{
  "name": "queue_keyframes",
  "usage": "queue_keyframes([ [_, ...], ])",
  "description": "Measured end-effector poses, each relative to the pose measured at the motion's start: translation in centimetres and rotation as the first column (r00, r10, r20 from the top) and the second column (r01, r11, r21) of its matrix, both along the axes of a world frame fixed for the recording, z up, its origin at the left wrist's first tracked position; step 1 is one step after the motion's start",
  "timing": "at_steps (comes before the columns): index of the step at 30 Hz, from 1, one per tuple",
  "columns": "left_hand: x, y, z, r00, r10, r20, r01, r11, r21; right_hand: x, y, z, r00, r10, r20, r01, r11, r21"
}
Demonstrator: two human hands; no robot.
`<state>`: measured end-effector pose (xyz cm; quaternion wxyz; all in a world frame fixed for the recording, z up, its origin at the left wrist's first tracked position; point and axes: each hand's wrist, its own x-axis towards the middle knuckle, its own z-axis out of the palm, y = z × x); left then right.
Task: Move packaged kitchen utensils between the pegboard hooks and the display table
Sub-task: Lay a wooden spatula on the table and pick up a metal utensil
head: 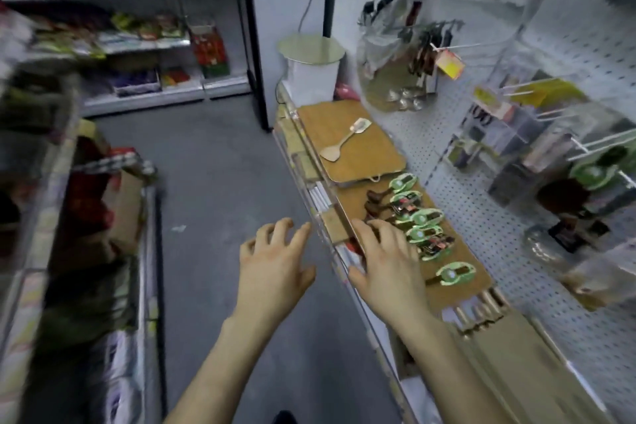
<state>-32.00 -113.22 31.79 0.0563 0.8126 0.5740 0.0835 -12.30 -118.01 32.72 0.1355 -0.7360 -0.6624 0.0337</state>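
Observation:
Several packaged utensils with green card headers point(418, 217) lie in a row on a wooden board on the display table point(457, 258). One more packaged utensil point(454, 274) lies apart, nearest me. My right hand point(382, 258) hovers over the table's front edge just left of the row, fingers spread, holding nothing. My left hand point(275, 258) is out over the aisle floor, fingers spread and empty. More green-carded packages point(592, 175) hang on a pegboard hook at the right. The pegboard point(447, 182) rises behind the table.
A pale wooden spatula point(344, 144) lies on a second board point(358, 148) farther along the table. A white bin with a round lid point(311, 52) stands at the far end. Bare hooks point(516, 86) jut from the pegboard. Stocked shelves point(137, 45) line the aisle's left and back.

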Motion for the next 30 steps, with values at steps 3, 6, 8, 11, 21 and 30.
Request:
queue_keyframes([
  [3, -1.0, 3.3, -0.9, 0.999, 0.037, -0.022, -0.038, 0.999, -0.025, -0.7, 3.9, -0.9, 0.999, 0.017, -0.031, -0.018, 0.999, -0.028],
  [6, -1.0, 7.2, -2.0, 0.998, 0.05, -0.038, -0.052, 0.998, -0.038, -0.5, 8.2, -2.1, 0.999, 0.038, -0.032, -0.04, 0.997, -0.062],
  [8, -0.6, 10.1, -2.9, 0.997, 0.05, -0.05, -0.052, 0.998, -0.042, 0.1, 11.2, -3.1, 0.998, 0.047, -0.035, -0.049, 0.996, -0.074],
  [11, 0.6, 14.9, -3.9, 0.996, 0.042, -0.073, -0.045, 0.998, -0.037, 1.1, 16.1, -4.5, 0.998, 0.048, -0.035, -0.05, 0.996, -0.079],
  [21, 6.5, 31.8, -4.2, 0.992, -0.016, -0.129, 0.01, 0.999, -0.047, 6.5, 32.3, -7.4, 0.999, 0.042, -0.028, -0.045, 0.992, -0.121],
  [30, 12.0, 43.2, -8.6, 0.962, -0.235, -0.137, 0.213, 0.964, -0.16, 10.1, 38.1, -12.1, 0.976, -0.199, -0.091, 0.172, 0.954, -0.244],
])
